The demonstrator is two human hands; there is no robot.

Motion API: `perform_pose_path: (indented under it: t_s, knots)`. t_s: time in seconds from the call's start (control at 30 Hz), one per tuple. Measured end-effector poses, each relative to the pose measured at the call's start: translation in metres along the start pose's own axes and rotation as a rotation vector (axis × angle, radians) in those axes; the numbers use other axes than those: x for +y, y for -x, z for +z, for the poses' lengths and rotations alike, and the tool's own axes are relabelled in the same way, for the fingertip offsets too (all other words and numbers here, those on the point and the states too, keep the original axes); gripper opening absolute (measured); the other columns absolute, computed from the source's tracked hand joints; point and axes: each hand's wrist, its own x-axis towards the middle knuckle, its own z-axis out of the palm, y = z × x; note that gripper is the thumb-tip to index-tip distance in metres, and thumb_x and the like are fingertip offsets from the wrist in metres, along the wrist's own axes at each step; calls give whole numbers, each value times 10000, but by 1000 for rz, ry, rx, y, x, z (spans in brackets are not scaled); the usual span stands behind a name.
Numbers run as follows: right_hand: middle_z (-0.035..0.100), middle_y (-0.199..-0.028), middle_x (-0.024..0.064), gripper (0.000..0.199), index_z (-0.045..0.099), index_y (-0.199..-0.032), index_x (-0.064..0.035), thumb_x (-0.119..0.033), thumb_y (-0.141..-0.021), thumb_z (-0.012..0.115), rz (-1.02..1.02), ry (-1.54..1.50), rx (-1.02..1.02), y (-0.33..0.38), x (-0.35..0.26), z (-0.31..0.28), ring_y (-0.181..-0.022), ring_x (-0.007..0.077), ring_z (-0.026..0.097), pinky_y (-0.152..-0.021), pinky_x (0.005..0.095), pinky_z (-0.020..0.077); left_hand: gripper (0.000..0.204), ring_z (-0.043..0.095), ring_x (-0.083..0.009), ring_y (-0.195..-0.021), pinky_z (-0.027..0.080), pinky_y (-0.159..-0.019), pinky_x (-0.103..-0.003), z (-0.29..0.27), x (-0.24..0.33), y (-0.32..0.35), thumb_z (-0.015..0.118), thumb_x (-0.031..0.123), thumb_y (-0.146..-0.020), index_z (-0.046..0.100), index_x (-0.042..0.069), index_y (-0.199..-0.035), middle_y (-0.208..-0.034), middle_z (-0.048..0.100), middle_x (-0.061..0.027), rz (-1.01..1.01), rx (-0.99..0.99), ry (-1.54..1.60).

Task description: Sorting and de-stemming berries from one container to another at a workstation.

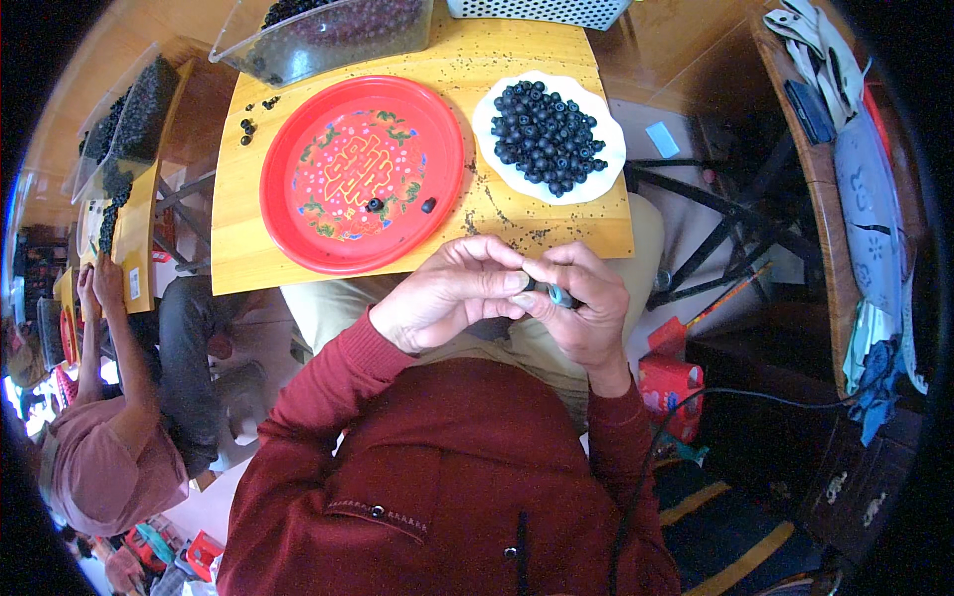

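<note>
My left hand and my right hand meet just past the table's near edge, above my lap. Both are closed in a pinch, thumbs and forefingers almost touching. A small teal, rounded piece shows at my right thumb and fingers; its kind is unclear. Between the fingertips something small and dark is mostly covered. Just beyond my left hand is a red round tray with a floral print, holding two dark berry-like balls. A white scalloped plate is heaped with blue-black berry-like balls.
Dark crumbs dot the wooden table. At its far side stand a clear bin of dark balls and a white perforated basket. At left, another person's hands work by another bin. A black cable runs at my right.
</note>
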Motion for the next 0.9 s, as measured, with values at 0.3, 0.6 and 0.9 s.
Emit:
perform_pose_path:
  t_s: [0.3,0.6,0.9]
  knots:
    - [641,-875,82,215,715,-1044,17,-40,-836,718,109,-177,-87,-3,2,-3,-757,136,585,-656,254,443,106,664,-169,-893,562,-826,-321,-3,0,0,657,25,-918,654,75,-1011,-1053,690,-98,6,25,-16]
    - [625,-875,71,222,708,-1068,22,-45,-857,694,87,-117,-62,-10,-2,2,-749,133,575,-659,243,440,129,648,-196,-987,540,-889,-355,-1,-2,-3,598,87,-961,636,40,-1075,-1125,666,-124,95,-47,50]
    - [625,-874,70,207,699,-1079,21,-47,-889,658,95,-193,-44,-10,9,3,-744,130,576,-648,245,443,130,667,-219,-949,562,-873,-358,-6,-3,-9,625,27,-935,661,62,-1055,-1047,681,-113,54,22,125]
